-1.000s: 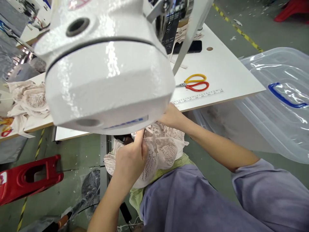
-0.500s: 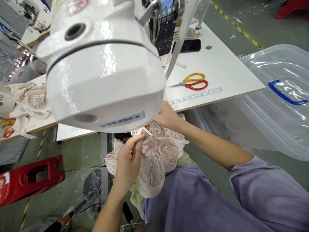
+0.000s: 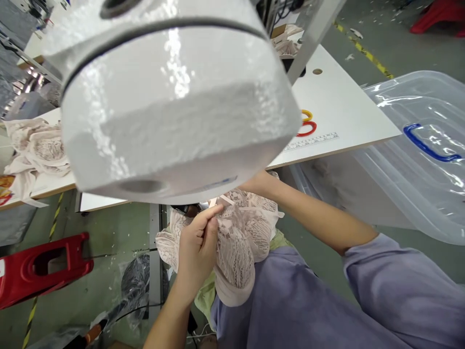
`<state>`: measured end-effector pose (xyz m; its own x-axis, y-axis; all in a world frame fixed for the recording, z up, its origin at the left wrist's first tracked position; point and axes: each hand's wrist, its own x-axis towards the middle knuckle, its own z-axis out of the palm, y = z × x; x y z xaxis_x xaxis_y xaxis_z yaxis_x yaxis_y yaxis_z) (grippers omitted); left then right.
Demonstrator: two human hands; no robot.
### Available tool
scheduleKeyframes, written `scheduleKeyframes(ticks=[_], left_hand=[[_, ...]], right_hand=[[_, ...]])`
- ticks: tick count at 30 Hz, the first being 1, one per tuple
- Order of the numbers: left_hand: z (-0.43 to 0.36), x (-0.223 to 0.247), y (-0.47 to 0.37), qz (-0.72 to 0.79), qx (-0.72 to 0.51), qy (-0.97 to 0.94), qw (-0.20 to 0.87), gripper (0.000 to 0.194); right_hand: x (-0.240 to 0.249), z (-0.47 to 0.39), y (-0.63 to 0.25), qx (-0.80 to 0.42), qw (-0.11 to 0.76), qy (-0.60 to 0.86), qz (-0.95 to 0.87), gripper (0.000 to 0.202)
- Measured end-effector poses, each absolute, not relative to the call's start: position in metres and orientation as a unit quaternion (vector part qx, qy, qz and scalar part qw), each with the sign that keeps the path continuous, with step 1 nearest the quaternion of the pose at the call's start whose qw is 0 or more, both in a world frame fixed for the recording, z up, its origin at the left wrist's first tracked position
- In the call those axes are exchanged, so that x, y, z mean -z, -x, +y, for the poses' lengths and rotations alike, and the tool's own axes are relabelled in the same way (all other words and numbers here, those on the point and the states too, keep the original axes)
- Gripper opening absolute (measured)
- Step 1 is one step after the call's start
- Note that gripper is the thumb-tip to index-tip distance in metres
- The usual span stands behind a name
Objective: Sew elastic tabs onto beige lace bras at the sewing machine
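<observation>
A pale pink lace bra (image 3: 236, 257) hangs over my lap, its cups and bands bunched below the table edge. My left hand (image 3: 199, 237) pinches its lace edge between thumb and fingers, close to a thin light strap. Further up and to the right, my right hand (image 3: 259, 184) reaches in at the top of the lace; its fingers are hidden behind the sewing machine head (image 3: 178, 111). The machine's white housing fills the upper middle of the view and covers the needle area.
On the white table (image 3: 348, 106) lie scissors (image 3: 307, 128) with yellow and red handles, beside a printed ruler strip (image 3: 316, 140). A clear plastic bin (image 3: 417, 184) stands at right. More lace pieces (image 3: 43, 145) lie at left, above a red stool (image 3: 47, 266).
The machine head looms larger and now covers the scissor blades and most of the phone. My left hand appears slightly further right and lower, still pinching the lace.
</observation>
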<state>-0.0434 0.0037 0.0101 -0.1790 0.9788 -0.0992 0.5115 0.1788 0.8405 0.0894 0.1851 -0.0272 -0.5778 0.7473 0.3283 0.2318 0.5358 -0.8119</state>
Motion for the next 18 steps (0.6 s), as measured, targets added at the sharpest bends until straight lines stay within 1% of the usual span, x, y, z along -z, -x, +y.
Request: scheduleKeyframes(ticks=[8, 12, 16, 18], left_hand=[[0.011, -0.011, 0.043, 0.654, -0.342, -0.589, 0.33, 0.031], [0.015, -0.014, 0.042, 0.669, -0.336, -0.576, 0.328, 0.033], [0.021, -0.015, 0.042, 0.693, -0.331, -0.567, 0.298, 0.031], [0.024, -0.015, 0.042, 0.701, -0.328, -0.564, 0.288, 0.03]], right_hand=[[0.032, 0.191, -0.089, -0.344, 0.32, 0.302, -0.83, 0.009], [0.031, 0.192, -0.089, -0.357, 0.315, 0.303, -0.826, 0.009], [0.031, 0.193, -0.089, -0.374, 0.318, 0.29, -0.821, 0.005], [0.03, 0.194, -0.09, -0.381, 0.324, 0.279, -0.82, 0.007]])
